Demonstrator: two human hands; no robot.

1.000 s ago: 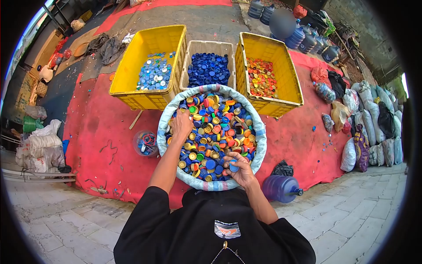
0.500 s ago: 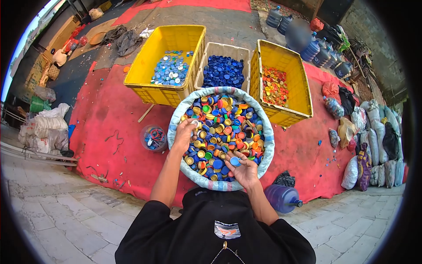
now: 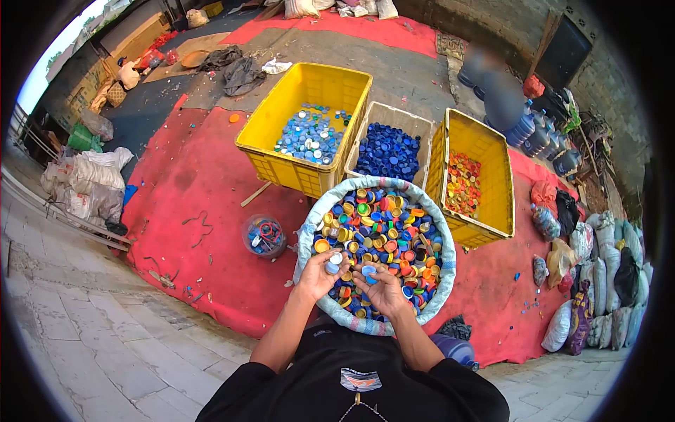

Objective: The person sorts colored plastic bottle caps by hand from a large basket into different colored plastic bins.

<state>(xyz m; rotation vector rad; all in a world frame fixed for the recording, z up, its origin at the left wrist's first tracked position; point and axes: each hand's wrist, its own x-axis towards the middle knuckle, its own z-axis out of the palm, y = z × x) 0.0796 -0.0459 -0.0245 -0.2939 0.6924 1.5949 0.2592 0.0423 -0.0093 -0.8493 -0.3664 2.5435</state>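
Note:
A round container with a pale blue cloth rim [image 3: 448, 271] is full of mixed bottle caps [image 3: 394, 243]. Over its near left part, my left hand [image 3: 318, 278] holds a white cap [image 3: 336, 258] and a light blue one against its fingers. Close beside it, my right hand [image 3: 385, 292] grips a light blue cap [image 3: 368, 271] between thumb and fingers. Beyond the container stand a yellow crate [image 3: 271, 160] with light blue and white caps, a whitish crate [image 3: 377, 112] with dark blue caps, and a yellow crate [image 3: 493, 235] with orange and red caps.
A clear tub [image 3: 264, 236] with small items stands left of the container. A blue water jug [image 3: 453, 348] lies near its right front. Full sacks [image 3: 598, 281] are stacked on the right, others [image 3: 88, 186] on the left. Water jugs [image 3: 538, 137] stand at the back right.
The view has shifted, so the crates and container appear lower and further right. My left hand has come back from the caps, closer to my right hand, with caps now visible in it.

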